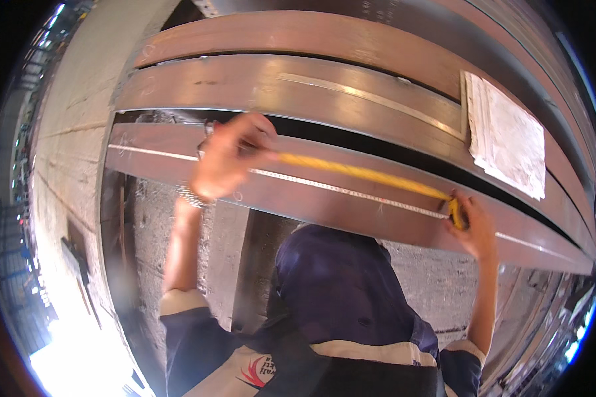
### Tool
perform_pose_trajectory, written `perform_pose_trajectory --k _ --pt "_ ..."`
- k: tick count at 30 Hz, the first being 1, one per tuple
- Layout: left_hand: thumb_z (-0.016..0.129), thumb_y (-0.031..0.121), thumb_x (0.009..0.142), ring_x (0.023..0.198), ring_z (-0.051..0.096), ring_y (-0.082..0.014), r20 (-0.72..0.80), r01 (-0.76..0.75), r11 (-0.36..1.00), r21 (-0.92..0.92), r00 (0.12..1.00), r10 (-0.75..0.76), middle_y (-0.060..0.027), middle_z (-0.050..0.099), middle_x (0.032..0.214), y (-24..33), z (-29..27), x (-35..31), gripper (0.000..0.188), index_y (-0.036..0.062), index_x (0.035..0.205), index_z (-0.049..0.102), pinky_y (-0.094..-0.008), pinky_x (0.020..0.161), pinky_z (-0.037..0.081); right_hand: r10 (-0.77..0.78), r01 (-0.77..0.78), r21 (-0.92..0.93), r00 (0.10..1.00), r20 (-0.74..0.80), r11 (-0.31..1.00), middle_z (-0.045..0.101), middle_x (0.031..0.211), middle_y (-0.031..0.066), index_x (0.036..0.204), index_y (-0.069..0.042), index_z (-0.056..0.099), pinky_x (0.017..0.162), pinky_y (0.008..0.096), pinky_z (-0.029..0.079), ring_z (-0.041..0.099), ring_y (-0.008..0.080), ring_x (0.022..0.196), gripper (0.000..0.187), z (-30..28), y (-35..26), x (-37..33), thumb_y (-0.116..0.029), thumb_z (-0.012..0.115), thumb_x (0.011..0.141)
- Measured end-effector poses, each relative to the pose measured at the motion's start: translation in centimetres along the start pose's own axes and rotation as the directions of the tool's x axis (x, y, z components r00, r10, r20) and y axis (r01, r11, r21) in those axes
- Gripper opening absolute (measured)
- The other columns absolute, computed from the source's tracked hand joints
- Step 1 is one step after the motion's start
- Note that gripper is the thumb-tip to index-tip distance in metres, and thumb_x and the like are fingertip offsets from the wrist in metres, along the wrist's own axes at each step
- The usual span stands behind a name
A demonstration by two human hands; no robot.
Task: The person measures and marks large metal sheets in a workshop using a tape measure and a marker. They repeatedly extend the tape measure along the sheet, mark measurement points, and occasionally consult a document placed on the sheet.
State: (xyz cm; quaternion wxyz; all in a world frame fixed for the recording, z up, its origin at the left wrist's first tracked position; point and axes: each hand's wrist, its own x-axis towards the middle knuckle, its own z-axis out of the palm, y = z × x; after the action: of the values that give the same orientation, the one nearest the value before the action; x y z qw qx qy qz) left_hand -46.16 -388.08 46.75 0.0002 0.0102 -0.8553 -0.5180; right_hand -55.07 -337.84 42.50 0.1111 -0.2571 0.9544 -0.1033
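My hands span the yellow tape (371, 176)
My right hand (473, 226) grips its case (453, 213); my left hand (226, 157), blurred, pinches the other end, likely for straightness along the steel bar (311, 200).

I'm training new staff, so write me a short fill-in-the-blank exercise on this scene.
The tape running between the left hand and right hand is ____ in colour.
The tape's case is in the ____ hand.
A bracelet circles the ____ wrist.
The papers are mostly ____.
Missing words: yellow; right; left; white.
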Motion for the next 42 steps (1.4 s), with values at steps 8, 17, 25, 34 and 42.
perform_pose_trajectory --k 8,17,25,34,42 --pt "0.077 0.011 0.086 0.081 0.070 -0.0275 0.027 -0.157 0.862 0.483 0.986 0.165 -0.0099 0.068 0.087 -1.3 -3.5 0.3 0.012 0.0033 0.096 0.075 -0.0373 0.073 0.053 0.257 -0.255 0.031 0.962 -0.088 0.966 0.067 0.096 0.0166 0.141 -0.017 0.059 0.077 0.0461 0.051 0.068 0.0375 0.088 0.055 -1.0 3.7 -5.3 -0.048 0.066 0.096" --pt "0.075 0.012 0.088 0.084 0.071 -0.0253 0.117 -0.077 0.846 0.528 0.993 0.018 -0.0094 0.071 0.092 -6.1 -1.0 -2.0 0.012 0.0050 0.098 0.075 -0.0378 0.075 0.056 0.417 -0.450 0.292 0.893 0.171 0.844 0.068 0.080 0.0134 0.118 -0.008 0.069 0.068 0.0407 0.050 0.068 0.0305 0.073 0.048 2.2 -2.0 -8.9 -0.050 0.065 0.097" --pt "0.078 0.014 0.088 0.067 0.067 -0.0197 0.158 -0.061 0.885 0.462 0.987 -0.015 -0.0085 0.070 0.080 -6.9 0.0 -0.7 0.015 0.0065 0.100 0.077 -0.0325 0.065 0.052 0.455 -0.509 0.292 0.859 0.235 0.810 0.062 0.068 0.0129 0.118 -0.009 0.069 0.063 0.0424 0.046 0.064 0.0318 0.063 0.052 1.8 -5.4 -9.0 -0.056 0.063 0.096" --pt "0.078 0.014 0.084 0.068 0.069 -0.0206 0.127 0.023 0.826 0.563 0.985 -0.114 -0.0067 0.072 0.077 -7.1 0.9 -0.4 0.012 0.0083 0.094 0.077 -0.0345 0.064 0.053 0.437 -0.473 0.247 0.880 0.187 0.846 0.064 0.072 0.0151 0.118 -0.010 0.069 0.066 0.0432 0.048 0.066 0.0333 0.067 0.050 1.1 -5.8 -8.6 -0.053 0.064 0.095" --pt "0.075 0.017 0.085 0.081 0.073 -0.0309 -0.092 0.103 0.627 0.772 0.994 -0.051 -0.0088 0.074 0.087 -8.9 1.5 -2.1 0.010 0.0091 0.090 0.075 -0.0425 0.075 0.057 0.371 -0.390 0.270 0.921 0.119 0.881 0.071 0.082 0.0162 0.118 -0.005 0.071 0.072 0.0421 0.051 0.069 0.0370 0.075 0.053 0.5 -4.8 -6.6 -0.053 0.065 0.095"
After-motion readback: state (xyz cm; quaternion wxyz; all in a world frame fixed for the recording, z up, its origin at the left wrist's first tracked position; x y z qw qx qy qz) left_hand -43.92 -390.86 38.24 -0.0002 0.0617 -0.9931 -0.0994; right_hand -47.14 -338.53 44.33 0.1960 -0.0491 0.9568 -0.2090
